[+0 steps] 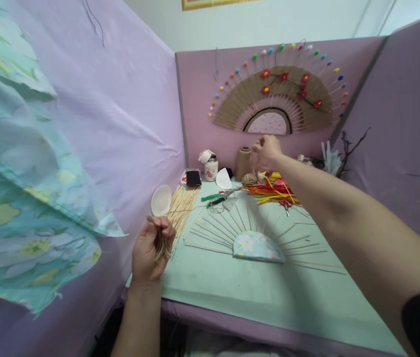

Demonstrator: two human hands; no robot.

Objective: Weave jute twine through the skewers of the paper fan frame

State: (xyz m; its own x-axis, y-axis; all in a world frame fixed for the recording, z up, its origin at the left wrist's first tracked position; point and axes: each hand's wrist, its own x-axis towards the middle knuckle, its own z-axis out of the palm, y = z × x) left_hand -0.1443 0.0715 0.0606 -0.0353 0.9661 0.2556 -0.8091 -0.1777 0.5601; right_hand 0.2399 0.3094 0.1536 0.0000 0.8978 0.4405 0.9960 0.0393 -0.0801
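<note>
My left hand (pixel 145 255) is closed around a looped bundle of brown twine (pixel 163 244) at the left side of the table. A thin strand leads off to the right from near that hand. My right hand (pixel 269 148) is raised at the back, its fingers pinched together; what they hold, if anything, I cannot make out. It is close to a brown cone of twine (pixel 243 163) and in front of the wall fan. On the table lies a half-round base covered in blue floral fabric (pixel 256 246), with thin sticks (pixel 213 233) spreading out from it.
A large decorated fan (pixel 239 101) hangs on the pink back panel. Bamboo sticks (pixel 181 208), a white oval dish (pixel 161 200), a phone (pixel 193 178), a jar (pixel 211 168), black-handled pliers (pixel 216 201) and coloured pipe cleaners (pixel 269 192) lie behind. Floral fabric (pixel 35 248) hangs left.
</note>
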